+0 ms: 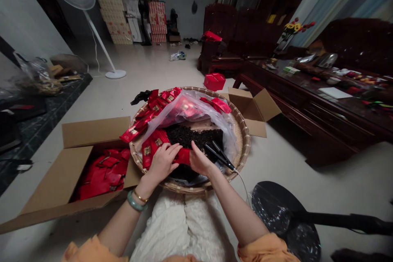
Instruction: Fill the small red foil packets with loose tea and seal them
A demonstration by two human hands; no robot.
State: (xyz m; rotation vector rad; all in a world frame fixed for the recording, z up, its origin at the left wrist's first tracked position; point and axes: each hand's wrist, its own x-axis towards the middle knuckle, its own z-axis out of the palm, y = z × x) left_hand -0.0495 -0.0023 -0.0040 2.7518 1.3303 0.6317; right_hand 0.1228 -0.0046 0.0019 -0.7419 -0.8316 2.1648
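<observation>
A small red packet [183,156] is held between both hands over a round bamboo tray [246,141]. My left hand [162,160] closes on its left side, and my right hand [200,160] grips its right end. Beyond the hands lies a heap of dark, dried leaf-like bits [196,136] in a clear plastic bag [153,125]. Just right of my right hand rests a black hand-held clamp like a hair straightener [219,156], its jaws apart and a white cord trailing off. Several printed red packets [147,155] lie along the tray's left side.
An open carton [64,172] at left holds red packets [104,172]. Another open carton [260,106] stands behind right, near a dark wooden table [337,118]. A black round stool [276,213] is at lower right. A white standing fan [115,73] stands back left.
</observation>
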